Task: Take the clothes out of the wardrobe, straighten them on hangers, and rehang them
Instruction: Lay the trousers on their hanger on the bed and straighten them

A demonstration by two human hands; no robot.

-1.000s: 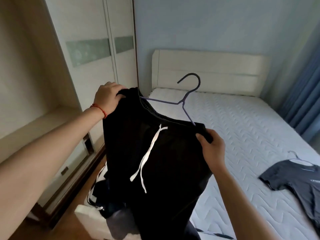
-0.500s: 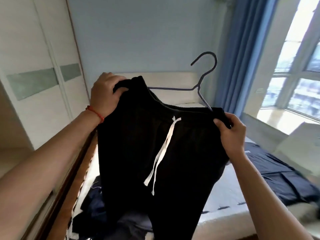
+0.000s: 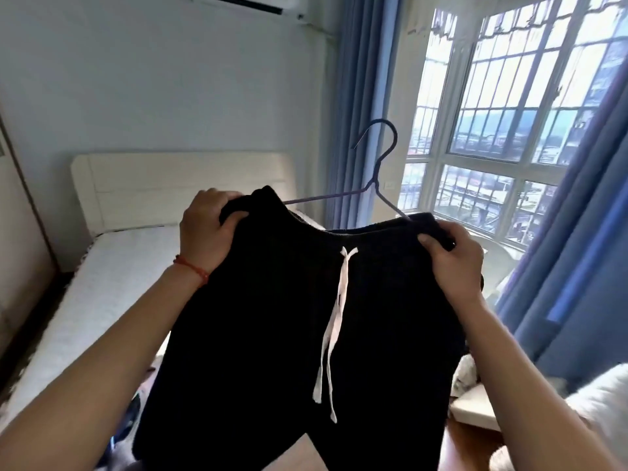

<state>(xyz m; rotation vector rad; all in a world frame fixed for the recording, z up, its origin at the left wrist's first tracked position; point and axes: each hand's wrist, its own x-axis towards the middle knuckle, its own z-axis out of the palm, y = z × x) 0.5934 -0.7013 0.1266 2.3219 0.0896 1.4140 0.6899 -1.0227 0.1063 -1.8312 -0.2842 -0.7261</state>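
Black shorts (image 3: pixel 272 317) with a white drawstring (image 3: pixel 334 321) hang in front of me, held up at chest height. My left hand (image 3: pixel 207 232), with a red cord at the wrist, grips the left end of the waistband. My right hand (image 3: pixel 452 258) grips the right end. A thin dark wire hanger (image 3: pixel 379 185) sits inside the waistband. Its hook sticks up above the shorts, toward the window. The hanger's lower part is hidden by the fabric.
A bed with a white mattress (image 3: pixel 102 277) and cream headboard (image 3: pixel 176 185) lies at the left. Blue curtains (image 3: pixel 360 96) frame a barred window (image 3: pixel 509 113) at the right. An air conditioner (image 3: pixel 244 3) hangs on the wall. The wardrobe edge (image 3: pixel 20 232) shows at far left.
My view has swung right, from the wardrobe and bed toward the window. The shorts on the hanger have been carried along and raised, with both hands holding the same grip.
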